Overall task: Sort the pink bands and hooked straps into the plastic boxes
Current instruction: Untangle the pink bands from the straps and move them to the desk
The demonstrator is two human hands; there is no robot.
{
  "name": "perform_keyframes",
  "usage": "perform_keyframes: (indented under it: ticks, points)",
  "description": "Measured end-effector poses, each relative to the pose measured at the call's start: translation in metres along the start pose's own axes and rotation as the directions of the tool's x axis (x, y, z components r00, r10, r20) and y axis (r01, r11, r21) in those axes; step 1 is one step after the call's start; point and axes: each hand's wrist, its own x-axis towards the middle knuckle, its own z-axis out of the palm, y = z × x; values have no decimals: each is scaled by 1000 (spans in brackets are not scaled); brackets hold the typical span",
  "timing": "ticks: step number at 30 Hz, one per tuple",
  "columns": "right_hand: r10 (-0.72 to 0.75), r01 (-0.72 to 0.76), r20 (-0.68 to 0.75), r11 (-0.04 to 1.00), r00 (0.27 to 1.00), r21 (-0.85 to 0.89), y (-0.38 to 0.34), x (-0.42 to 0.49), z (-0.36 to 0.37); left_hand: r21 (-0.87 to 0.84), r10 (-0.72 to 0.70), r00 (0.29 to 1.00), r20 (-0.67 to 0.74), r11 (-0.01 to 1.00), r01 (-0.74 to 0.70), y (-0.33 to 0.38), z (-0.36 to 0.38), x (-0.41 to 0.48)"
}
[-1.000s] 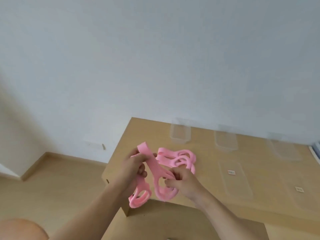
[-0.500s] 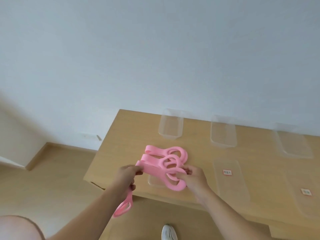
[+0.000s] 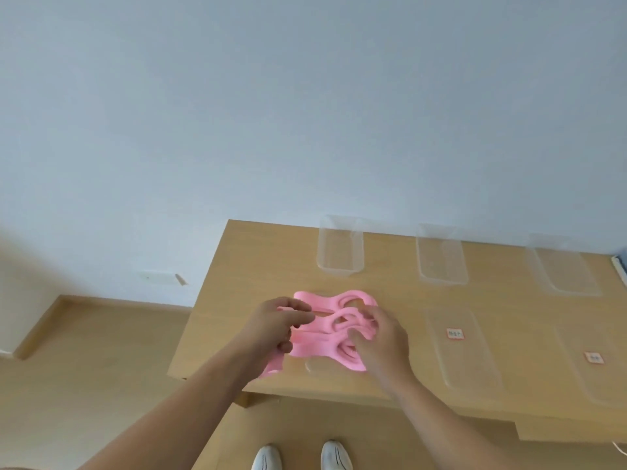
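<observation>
A bunch of pink bands (image 3: 325, 329) with looped ends lies over the near left part of the wooden table (image 3: 264, 266). My left hand (image 3: 274, 322) grips the left ends of the bands, one end hanging below it past the table edge. My right hand (image 3: 380, 337) holds the looped right ends, fingers curled into them. Under the bands a clear plastic lid or box (image 3: 317, 366) peeks out. Three clear plastic boxes stand at the back: left box (image 3: 339, 247), middle box (image 3: 441, 256), right box (image 3: 563, 266).
Two clear lids with small red-edged labels lie on the right, the nearer lid (image 3: 456, 347) and the far right lid (image 3: 597, 364). My white shoes (image 3: 302, 456) stand on the wooden floor below the table's front edge. A pale wall rises behind.
My hands have lowered the pink bands from mid-air onto the table, over the near left clear piece. The view has tilted down, showing my shoes.
</observation>
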Motion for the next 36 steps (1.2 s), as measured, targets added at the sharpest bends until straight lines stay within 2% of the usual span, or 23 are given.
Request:
perform_keyframes:
  ticks: [1, 3, 5, 6, 9, 12, 17, 20, 22, 26, 28, 33, 36]
  points:
    - [-18, -8, 155, 987, 988, 163, -10, -4, 2, -60, 15, 997, 73, 998, -11, 12, 4, -3]
    - [-102, -103, 469, 914, 877, 393, -30, -13, 5, -175, 52, 979, 197, 984, -17, 34, 12, -7]
    - [-178, -127, 591, 891, 787, 436, -39, -23, 5, -283, 83, 955, 286, 959, 1, 49, 19, -9]
    - [-193, -113, 598, 892, 778, 437, -41, -28, 5, -335, 89, 943, 320, 942, 24, 54, 22, -9]
    - [-148, -144, 500, 855, 853, 499, -32, -40, 0, -390, 93, 921, 378, 919, 67, 61, 30, 0]
    - [-26, -222, 387, 784, 922, 580, -17, -48, -10, -362, 91, 934, 345, 931, 43, 56, 37, 14]
    - [144, -324, 304, 630, 942, 706, 6, -51, -42, -335, 30, 942, 333, 938, 88, 34, 46, 31]
    - [243, -337, 240, 548, 940, 766, 29, -41, -66, -191, -82, 934, 347, 969, 156, 17, 62, 38]
    - [296, -346, 215, 518, 931, 782, 48, -28, -85, -102, -137, 942, 306, 979, 175, 7, 81, 43]
    - [400, -410, 192, 579, 896, 705, 86, 4, -129, 38, -124, 963, 241, 992, 118, -12, 128, 53]
    - [436, -409, 121, 664, 892, 626, 105, 24, -151, 159, -80, 979, 188, 986, 50, -21, 156, 60]
    - [381, -334, -29, 842, 924, 423, 139, 77, -196, 439, 70, 995, 74, 893, -95, -28, 224, 82]
    - [360, -321, -50, 879, 932, 351, 155, 104, -211, 475, 55, 998, 29, 878, -62, -29, 249, 90]
